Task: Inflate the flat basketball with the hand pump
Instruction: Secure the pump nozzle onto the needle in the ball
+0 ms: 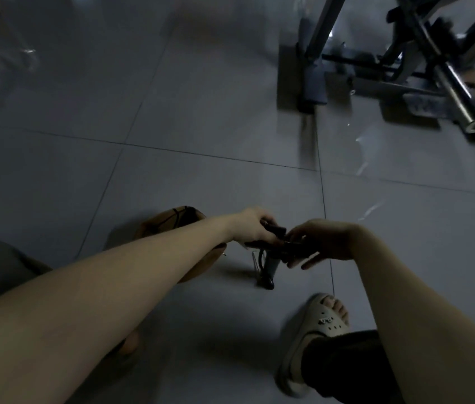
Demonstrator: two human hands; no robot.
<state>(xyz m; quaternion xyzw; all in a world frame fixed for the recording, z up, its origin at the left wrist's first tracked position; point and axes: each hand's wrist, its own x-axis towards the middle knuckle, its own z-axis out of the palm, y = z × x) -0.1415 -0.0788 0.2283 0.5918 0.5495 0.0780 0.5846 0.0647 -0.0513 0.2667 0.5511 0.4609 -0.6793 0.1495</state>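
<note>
A hand pump [269, 265] stands upright on the tiled floor, grey barrel with a black foot and a black T-handle on top. My left hand [252, 227] is closed around the left end of the handle. My right hand [322, 242] grips the right end, with the lower fingers partly loose. Behind my left forearm lies the flat orange-brown basketball [169, 224], mostly hidden by the arm. A thin hose hangs beside the barrel; where it ends is hidden.
The floor [201, 112] is glossy grey tile in dim light. A metal exercise frame [422, 71] with a chrome bar stands at the far right. My right foot in a pale sandal [315, 330] rests right of the pump. Blurred shapes sit at far left.
</note>
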